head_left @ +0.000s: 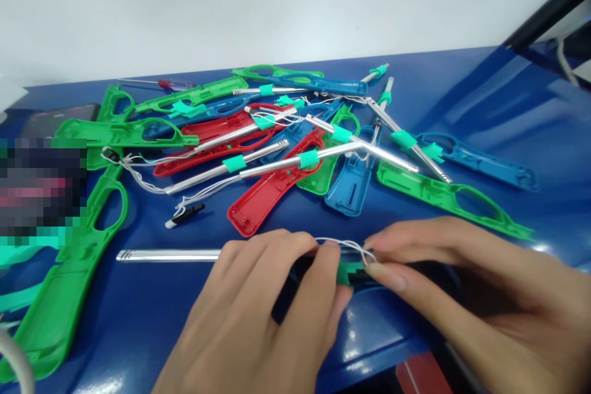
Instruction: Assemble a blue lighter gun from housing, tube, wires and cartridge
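My left hand (pixel 272 295) is closed around a kitchen lighter whose long metal tube (pixel 168 255) sticks out to the left. Its handle is mostly hidden behind my fingers; a bit of green tape (pixel 344 272) and a dark part show between the hands. With thumb and forefinger pinched, my right hand (pixel 443 271) grips looped white wires (pixel 346 244) at the handle's right end. The wire ends are covered by the fingertips. Just beyond the hands lie a red handle half (pixel 249 206) and a loose black plug-like piece (pixel 187 215) on white wires.
Taped metal tubes (pixel 226 166) and green, blue and red handle halves are heaped across the blue table (pixel 138 320). A green half (pixel 55 301) lies at left, another (pixel 443 194) at right. A screwdriver (pixel 175 84) rests at the back, before a white wall (pixel 277 6).
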The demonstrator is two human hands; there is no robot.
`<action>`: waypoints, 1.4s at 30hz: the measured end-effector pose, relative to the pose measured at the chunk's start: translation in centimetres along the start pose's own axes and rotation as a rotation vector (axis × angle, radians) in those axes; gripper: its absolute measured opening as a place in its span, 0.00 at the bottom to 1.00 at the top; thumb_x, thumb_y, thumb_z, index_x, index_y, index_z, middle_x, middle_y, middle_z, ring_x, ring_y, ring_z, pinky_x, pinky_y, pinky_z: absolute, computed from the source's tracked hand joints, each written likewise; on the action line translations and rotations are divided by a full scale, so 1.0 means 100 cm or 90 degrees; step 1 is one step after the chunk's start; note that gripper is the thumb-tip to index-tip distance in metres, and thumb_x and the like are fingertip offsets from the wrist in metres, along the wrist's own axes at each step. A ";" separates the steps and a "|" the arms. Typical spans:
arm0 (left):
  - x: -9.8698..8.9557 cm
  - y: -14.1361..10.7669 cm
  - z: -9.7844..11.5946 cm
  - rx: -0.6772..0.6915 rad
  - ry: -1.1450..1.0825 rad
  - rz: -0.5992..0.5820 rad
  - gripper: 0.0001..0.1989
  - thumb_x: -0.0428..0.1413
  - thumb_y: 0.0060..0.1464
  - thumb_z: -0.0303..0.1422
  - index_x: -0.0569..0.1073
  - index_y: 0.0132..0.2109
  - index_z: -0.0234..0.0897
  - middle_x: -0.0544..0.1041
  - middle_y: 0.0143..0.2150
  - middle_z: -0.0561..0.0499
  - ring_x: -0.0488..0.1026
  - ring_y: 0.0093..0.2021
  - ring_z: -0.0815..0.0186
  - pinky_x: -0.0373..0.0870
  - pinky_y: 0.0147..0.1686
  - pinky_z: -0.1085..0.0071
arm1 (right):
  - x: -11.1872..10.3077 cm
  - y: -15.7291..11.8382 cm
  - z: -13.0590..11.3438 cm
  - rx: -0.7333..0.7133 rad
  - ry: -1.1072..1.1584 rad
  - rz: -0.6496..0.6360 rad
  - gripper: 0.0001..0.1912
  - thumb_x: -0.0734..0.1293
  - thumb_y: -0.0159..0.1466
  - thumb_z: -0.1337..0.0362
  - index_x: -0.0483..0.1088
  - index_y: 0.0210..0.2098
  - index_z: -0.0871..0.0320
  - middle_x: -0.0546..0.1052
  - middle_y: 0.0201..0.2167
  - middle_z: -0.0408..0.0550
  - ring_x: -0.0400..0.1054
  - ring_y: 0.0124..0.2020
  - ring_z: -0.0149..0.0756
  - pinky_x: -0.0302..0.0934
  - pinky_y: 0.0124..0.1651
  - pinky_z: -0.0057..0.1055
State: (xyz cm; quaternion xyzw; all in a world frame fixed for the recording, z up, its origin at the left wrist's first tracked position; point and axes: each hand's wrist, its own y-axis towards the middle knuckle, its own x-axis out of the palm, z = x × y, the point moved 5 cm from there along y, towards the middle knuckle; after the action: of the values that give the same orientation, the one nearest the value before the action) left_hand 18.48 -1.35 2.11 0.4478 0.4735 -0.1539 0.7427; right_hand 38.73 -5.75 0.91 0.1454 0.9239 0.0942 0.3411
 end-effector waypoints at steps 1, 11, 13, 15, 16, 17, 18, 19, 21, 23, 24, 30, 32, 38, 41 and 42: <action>-0.001 0.000 0.000 0.002 -0.003 -0.005 0.10 0.53 0.80 0.31 0.78 0.59 0.39 0.88 0.51 0.51 0.86 0.48 0.62 0.78 0.41 0.65 | -0.001 -0.001 0.002 0.008 0.004 0.009 0.08 0.80 0.71 0.53 0.81 0.47 0.35 0.87 0.41 0.30 0.84 0.37 0.31 0.79 0.45 0.20; 0.006 0.005 -0.002 -0.008 -0.033 -0.026 0.12 0.49 0.81 0.31 0.78 0.57 0.40 0.88 0.48 0.51 0.87 0.45 0.61 0.80 0.35 0.65 | -0.002 -0.004 0.006 0.015 0.029 0.024 0.06 0.82 0.68 0.52 0.83 0.42 0.36 0.90 0.40 0.31 0.87 0.38 0.37 0.82 0.41 0.26; 0.006 0.006 -0.002 -0.009 -0.032 -0.024 0.11 0.50 0.81 0.31 0.78 0.57 0.40 0.88 0.47 0.51 0.87 0.44 0.62 0.79 0.33 0.66 | 0.000 -0.004 0.005 0.009 0.038 0.025 0.06 0.82 0.68 0.54 0.83 0.42 0.36 0.89 0.40 0.30 0.86 0.38 0.37 0.82 0.41 0.25; 0.005 0.005 -0.001 -0.005 -0.030 -0.016 0.11 0.51 0.80 0.30 0.78 0.56 0.39 0.88 0.47 0.51 0.87 0.45 0.62 0.78 0.33 0.66 | 0.001 -0.005 0.005 0.007 0.043 0.028 0.07 0.82 0.68 0.56 0.83 0.41 0.35 0.89 0.40 0.29 0.85 0.38 0.36 0.82 0.42 0.26; 0.005 0.004 -0.001 -0.001 -0.029 -0.013 0.11 0.51 0.80 0.30 0.78 0.57 0.39 0.88 0.47 0.51 0.87 0.45 0.61 0.78 0.34 0.66 | 0.002 -0.006 0.005 0.010 0.041 0.026 0.08 0.82 0.68 0.57 0.83 0.42 0.35 0.89 0.40 0.29 0.85 0.38 0.36 0.82 0.43 0.26; 0.004 0.004 -0.002 0.002 -0.029 -0.015 0.11 0.50 0.80 0.31 0.78 0.57 0.39 0.88 0.48 0.51 0.87 0.45 0.61 0.78 0.34 0.66 | 0.003 -0.007 0.006 0.015 0.039 0.025 0.09 0.82 0.67 0.57 0.83 0.42 0.34 0.88 0.40 0.29 0.84 0.38 0.36 0.82 0.43 0.26; 0.004 0.003 -0.002 0.001 -0.026 -0.018 0.12 0.50 0.81 0.31 0.78 0.58 0.40 0.87 0.48 0.51 0.87 0.46 0.62 0.77 0.34 0.67 | 0.004 -0.008 0.006 0.021 0.038 0.024 0.10 0.83 0.66 0.56 0.83 0.43 0.35 0.88 0.40 0.29 0.84 0.37 0.36 0.82 0.44 0.26; 0.003 0.003 -0.003 -0.005 -0.022 -0.018 0.12 0.49 0.81 0.31 0.78 0.57 0.40 0.87 0.48 0.52 0.86 0.46 0.63 0.77 0.35 0.67 | 0.004 -0.009 0.007 0.025 0.039 0.024 0.12 0.84 0.65 0.55 0.82 0.44 0.35 0.88 0.40 0.29 0.84 0.36 0.35 0.82 0.43 0.26; 0.002 0.003 -0.003 -0.010 -0.018 -0.019 0.12 0.49 0.81 0.30 0.77 0.56 0.41 0.87 0.47 0.53 0.86 0.45 0.64 0.76 0.36 0.68 | 0.005 -0.010 0.008 0.029 0.040 0.029 0.14 0.85 0.64 0.53 0.82 0.45 0.36 0.88 0.39 0.30 0.83 0.35 0.35 0.82 0.43 0.26; 0.001 0.003 -0.003 -0.011 -0.022 -0.015 0.12 0.49 0.81 0.30 0.78 0.56 0.41 0.87 0.47 0.54 0.86 0.46 0.66 0.76 0.38 0.69 | 0.004 -0.010 0.008 0.028 0.030 0.036 0.13 0.85 0.64 0.53 0.82 0.44 0.37 0.88 0.40 0.31 0.84 0.36 0.37 0.83 0.43 0.27; 0.002 0.003 -0.002 -0.011 -0.026 -0.014 0.12 0.49 0.80 0.29 0.78 0.56 0.41 0.87 0.48 0.54 0.86 0.46 0.66 0.76 0.39 0.69 | 0.003 -0.010 0.008 0.027 0.023 0.035 0.12 0.84 0.64 0.53 0.82 0.44 0.37 0.88 0.40 0.32 0.84 0.37 0.38 0.83 0.44 0.28; 0.007 0.003 -0.002 -0.001 -0.049 -0.014 0.13 0.50 0.76 0.25 0.79 0.55 0.41 0.87 0.46 0.54 0.85 0.45 0.63 0.79 0.42 0.66 | -0.003 -0.005 0.007 -0.018 0.009 -0.045 0.08 0.82 0.67 0.53 0.82 0.44 0.38 0.89 0.43 0.33 0.87 0.40 0.39 0.83 0.41 0.26; 0.007 0.004 -0.002 -0.005 -0.065 -0.002 0.12 0.52 0.75 0.24 0.79 0.54 0.41 0.87 0.45 0.55 0.84 0.44 0.63 0.79 0.42 0.66 | -0.005 -0.005 0.008 -0.031 0.002 -0.082 0.05 0.79 0.70 0.56 0.82 0.44 0.37 0.89 0.43 0.31 0.88 0.43 0.38 0.83 0.43 0.25; 0.013 0.000 0.003 -0.031 -0.064 0.010 0.12 0.51 0.77 0.25 0.78 0.55 0.40 0.86 0.46 0.55 0.82 0.46 0.64 0.75 0.46 0.65 | -0.010 -0.006 0.009 -0.053 0.013 -0.090 0.07 0.77 0.72 0.61 0.83 0.42 0.36 0.89 0.38 0.28 0.88 0.45 0.38 0.83 0.45 0.25; 0.013 -0.002 0.003 -0.032 -0.061 0.025 0.12 0.51 0.77 0.25 0.79 0.56 0.39 0.86 0.48 0.54 0.82 0.46 0.63 0.74 0.48 0.65 | -0.008 -0.005 0.009 -0.052 0.017 -0.089 0.08 0.77 0.72 0.62 0.83 0.42 0.36 0.89 0.37 0.27 0.87 0.44 0.36 0.82 0.45 0.24; 0.011 -0.002 0.002 -0.036 -0.060 0.037 0.13 0.51 0.77 0.24 0.79 0.56 0.39 0.86 0.48 0.54 0.82 0.46 0.63 0.73 0.48 0.64 | -0.007 -0.004 0.008 -0.054 0.021 -0.089 0.08 0.77 0.72 0.62 0.83 0.42 0.36 0.89 0.37 0.27 0.87 0.44 0.36 0.82 0.45 0.24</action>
State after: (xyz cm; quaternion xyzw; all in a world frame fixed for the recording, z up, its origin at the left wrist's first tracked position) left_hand 19.00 -1.41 1.06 0.4326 0.4294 -0.1400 0.7803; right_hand 39.72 -6.31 0.62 0.0640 0.9325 0.1118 0.3375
